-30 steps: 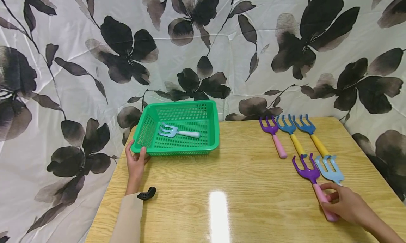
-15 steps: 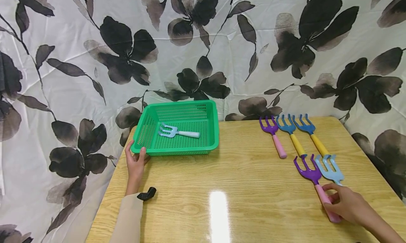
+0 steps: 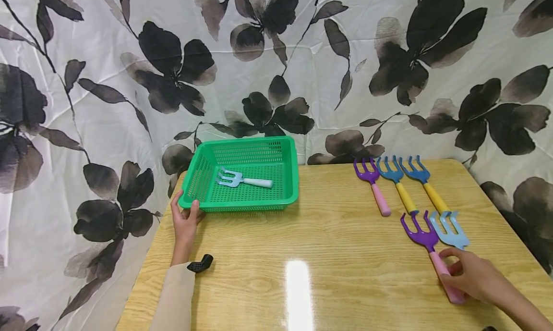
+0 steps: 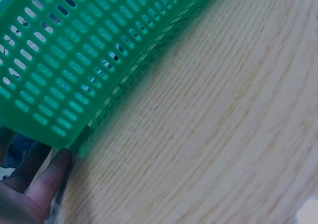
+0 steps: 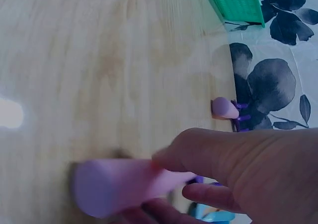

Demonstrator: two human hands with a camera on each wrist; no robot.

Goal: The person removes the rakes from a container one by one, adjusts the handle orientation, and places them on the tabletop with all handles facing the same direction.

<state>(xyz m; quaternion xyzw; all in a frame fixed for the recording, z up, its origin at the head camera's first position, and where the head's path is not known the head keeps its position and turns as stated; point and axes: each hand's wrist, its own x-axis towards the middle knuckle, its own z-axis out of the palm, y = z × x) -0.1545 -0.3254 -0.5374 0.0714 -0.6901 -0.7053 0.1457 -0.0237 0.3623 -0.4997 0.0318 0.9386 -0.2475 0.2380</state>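
My left hand (image 3: 185, 230) grips the near left corner of a green plastic basket (image 3: 242, 207), thumb on its front wall. In the left wrist view the thumb (image 4: 53, 177) touches the lower corner of the slotted wall. Inside the basket lies a light blue hand fork (image 3: 258, 182) with a pale handle. At the table's right side my right hand (image 3: 479, 275) pinches the pink handle of a purple hand fork (image 3: 423, 238), its tines pointing away. Just beside that fork's head is another light blue hand fork (image 3: 451, 233), its handle hidden behind the hand.
Along the back right of the wooden table (image 3: 337, 254) lie a purple fork with a pink handle (image 3: 380, 200) and two blue forks with yellow handles, one left (image 3: 404, 195) and one right (image 3: 435, 196). A floral cloth (image 3: 328, 95) hangs behind the table.
The purple fork in my right hand has shifted slightly to the right and toward me. My left hand and the basket have stayed in place.
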